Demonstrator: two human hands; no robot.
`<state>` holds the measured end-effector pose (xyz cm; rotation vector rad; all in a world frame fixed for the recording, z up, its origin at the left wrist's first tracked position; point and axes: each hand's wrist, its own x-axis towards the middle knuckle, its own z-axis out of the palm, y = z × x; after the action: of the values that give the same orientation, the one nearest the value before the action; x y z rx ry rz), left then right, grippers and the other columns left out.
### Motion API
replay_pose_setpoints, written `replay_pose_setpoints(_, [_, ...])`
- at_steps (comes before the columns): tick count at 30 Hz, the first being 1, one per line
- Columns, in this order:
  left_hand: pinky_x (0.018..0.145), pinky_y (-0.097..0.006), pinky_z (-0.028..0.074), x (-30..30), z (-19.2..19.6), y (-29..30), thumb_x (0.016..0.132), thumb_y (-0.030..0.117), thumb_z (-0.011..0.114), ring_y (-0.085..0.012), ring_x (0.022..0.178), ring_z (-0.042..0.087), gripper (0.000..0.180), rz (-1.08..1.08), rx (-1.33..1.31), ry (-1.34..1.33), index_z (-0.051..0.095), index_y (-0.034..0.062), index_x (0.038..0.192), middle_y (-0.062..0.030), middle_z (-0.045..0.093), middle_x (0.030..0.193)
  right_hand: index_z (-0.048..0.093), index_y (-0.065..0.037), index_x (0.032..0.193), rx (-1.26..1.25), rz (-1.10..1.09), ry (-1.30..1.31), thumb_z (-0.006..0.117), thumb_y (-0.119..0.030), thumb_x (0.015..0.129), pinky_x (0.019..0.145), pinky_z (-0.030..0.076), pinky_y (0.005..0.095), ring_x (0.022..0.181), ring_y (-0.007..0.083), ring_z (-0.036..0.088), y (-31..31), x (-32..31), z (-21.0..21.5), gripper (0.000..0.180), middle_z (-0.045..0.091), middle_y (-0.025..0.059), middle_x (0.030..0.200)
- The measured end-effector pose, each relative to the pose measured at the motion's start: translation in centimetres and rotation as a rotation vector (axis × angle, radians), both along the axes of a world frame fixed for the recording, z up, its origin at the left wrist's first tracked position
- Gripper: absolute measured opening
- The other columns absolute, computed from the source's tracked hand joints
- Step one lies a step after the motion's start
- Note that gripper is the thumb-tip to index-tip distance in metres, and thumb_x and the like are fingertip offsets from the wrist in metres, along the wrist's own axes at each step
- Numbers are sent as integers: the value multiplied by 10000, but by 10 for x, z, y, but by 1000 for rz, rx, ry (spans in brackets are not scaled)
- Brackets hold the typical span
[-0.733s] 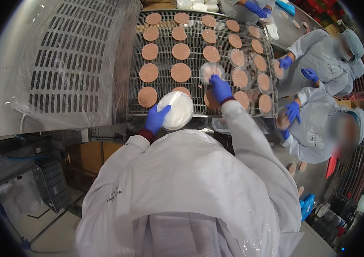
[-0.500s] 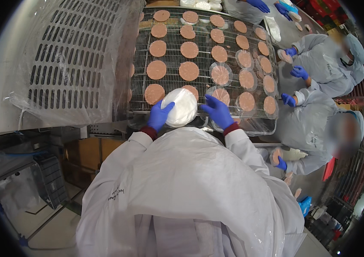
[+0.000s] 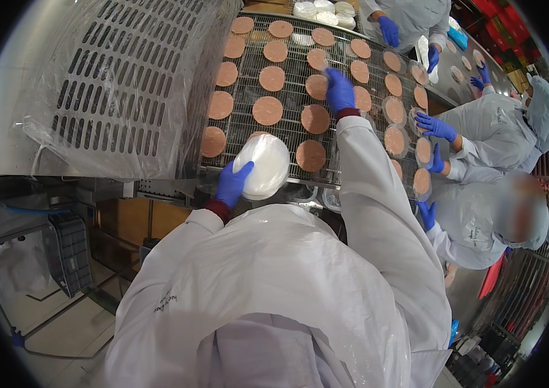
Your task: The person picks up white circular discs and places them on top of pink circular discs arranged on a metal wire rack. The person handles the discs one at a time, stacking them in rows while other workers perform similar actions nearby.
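Against the front edge of the wire-mesh belt (image 3: 290,145), my left hand (image 3: 232,183), in a blue glove, grips a thick stack of round white film discs (image 3: 263,169). The stack is tilted and hides part of a patty behind it. Farther off to the right, my right hand (image 3: 341,92), also gloved, reaches over the belt. Its fingers are bent together at the edge of a pink round patty (image 3: 317,59); what they pinch is too faint to make out. Rows of similar patties lie on the mesh, and some on the right, like one patty (image 3: 394,110), bear clear discs.
A slotted metal cover (image 3: 119,84) wrapped in clear plastic stands at the left. Stacks of white discs (image 3: 326,10) sit beyond the belt. Co-workers work along the right side, one gloved hand (image 3: 436,126) over patties. A grey crate (image 3: 71,252) stands low at left.
My right hand has moved away from the stack and forward over the belt. The patties have shifted rightward. My left hand still holds the stack. Co-workers' hands have come to the belt's right edge.
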<state>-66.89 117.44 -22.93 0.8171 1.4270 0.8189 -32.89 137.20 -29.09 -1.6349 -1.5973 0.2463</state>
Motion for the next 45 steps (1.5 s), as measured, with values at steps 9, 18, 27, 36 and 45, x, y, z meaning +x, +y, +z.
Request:
replay_pose_setpoints(9, [774,-297,497,-4,-17,-2,826,181,697,-156,866,612,384,-74,-20,-15,585,-25,1129,-93,643,1019,631,-12,1030,-413,219,380,598,-201,852,805,496,364,914,329,637,-164,-63,17,262,647,219,993])
replay_pose_setpoints(18, [788,-290,493,5,-27,-2,836,175,687,-155,873,611,375,-194,-39,-66,583,-24,1137,-90,644,1025,650,-22,990,-581,76,416,521,-140,886,775,499,353,871,308,637,-216,-43,74,203,654,190,939])
replay_pose_setpoints(27, [784,-299,495,-31,-34,-9,849,189,671,-162,862,617,379,-60,-63,-54,581,-25,1149,-91,645,1018,606,3,1048,-477,-26,190,593,-229,858,837,461,386,982,273,614,-233,-55,-15,300,632,198,1018])
replay_pose_setpoints(36, [772,-294,496,-22,-16,-5,827,190,700,-153,850,613,382,-37,-64,8,592,-12,1133,-85,647,1003,580,-36,1087,36,-129,105,480,-91,853,775,478,435,904,384,605,-17,-19,50,260,622,220,956])
replay_pose_setpoints(45, [782,-291,489,-35,-18,-2,843,191,681,-144,859,606,358,-42,-48,-39,589,-4,1128,-67,642,1002,624,-83,1025,-281,213,-208,541,-161,811,804,481,445,973,348,591,-128,-34,-28,242,603,165,1070])
